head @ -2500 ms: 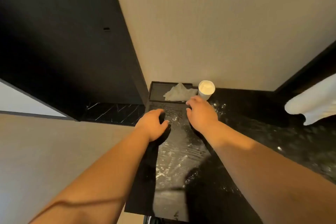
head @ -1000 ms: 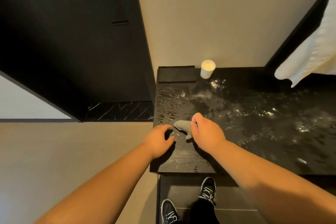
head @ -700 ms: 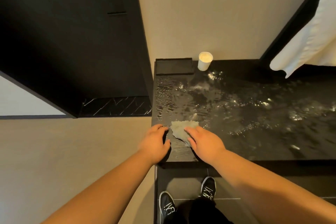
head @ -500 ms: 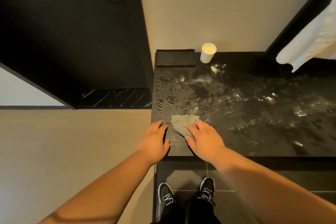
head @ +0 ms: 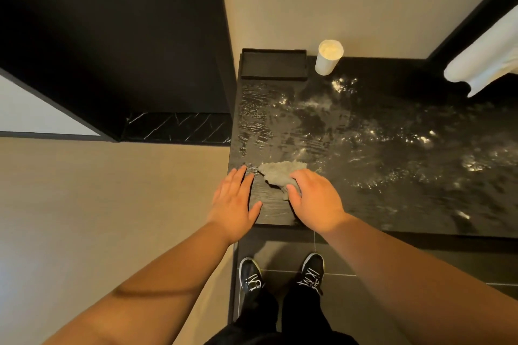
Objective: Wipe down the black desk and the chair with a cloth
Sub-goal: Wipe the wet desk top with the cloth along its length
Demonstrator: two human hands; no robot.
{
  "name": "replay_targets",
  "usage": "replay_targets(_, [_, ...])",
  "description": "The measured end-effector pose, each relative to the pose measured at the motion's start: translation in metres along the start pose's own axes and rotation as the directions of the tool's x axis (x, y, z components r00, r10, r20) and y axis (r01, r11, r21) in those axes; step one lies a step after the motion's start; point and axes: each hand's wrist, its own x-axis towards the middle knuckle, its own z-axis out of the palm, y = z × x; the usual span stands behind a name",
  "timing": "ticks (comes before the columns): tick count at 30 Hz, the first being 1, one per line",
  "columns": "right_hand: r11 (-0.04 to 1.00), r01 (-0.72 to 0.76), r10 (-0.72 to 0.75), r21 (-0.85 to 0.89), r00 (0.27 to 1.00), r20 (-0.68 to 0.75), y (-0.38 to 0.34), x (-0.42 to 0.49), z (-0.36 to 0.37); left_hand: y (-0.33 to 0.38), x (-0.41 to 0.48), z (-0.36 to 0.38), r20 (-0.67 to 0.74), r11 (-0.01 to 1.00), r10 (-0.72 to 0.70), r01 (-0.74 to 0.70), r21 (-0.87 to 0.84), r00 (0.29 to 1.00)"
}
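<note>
Two black shoes [head: 251, 277] stand on the floor tiles at 6 o'clock. Two hands noted. Left grip [head: 234, 202]: fingers straight and apart, flat on the counter [head: 392, 176] at its near-left corner. Right grip [head: 315, 199]: thumb and forefinger clamped on one grey cloth [head: 280, 173], just to 3 o'clock of the left. The cloth lies crumpled on the counter, long axis roughly 9 to 3, narrow tail pointing to 6. One black tray [head: 273, 66] sits at 12 o'clock, with one white cup [head: 328, 57] just beside it.

The cloth [head: 277, 173] lies on the desk [head: 364, 148] beneath the right hand [head: 315, 200], tray [head: 273, 64] and cup [head: 326, 60] far behind.
</note>
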Motion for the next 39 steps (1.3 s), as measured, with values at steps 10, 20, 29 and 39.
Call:
replay_targets(10, [0.975,0.223,-0.216,-0.008,0.954,0.207,-0.025,-0.012,0.037,-0.013,-0.002,0.001,-0.025,0.986,-0.143,0.140,-0.090,0.989])
replay_targets(20, [0.958,0.195,-0.138,-0.210,0.956,0.260,0.029,0.015,0.019,-0.019,0.005,0.007,-0.045,0.988,-0.130,0.126,-0.086,0.990])
replay_targets(29, [0.990,0.119,-0.111,-0.075,0.988,0.108,0.001,-0.001,0.029,-0.014,0.016,0.011,-0.070,0.980,-0.146,0.135,-0.148,0.987])
replay_targets(39, [0.859,0.490,-0.424,-0.150,0.844,0.328,-0.027,0.060,0.046,-0.037,0.013,0.013,-0.133,0.926,-0.247,0.193,-0.323,0.960])
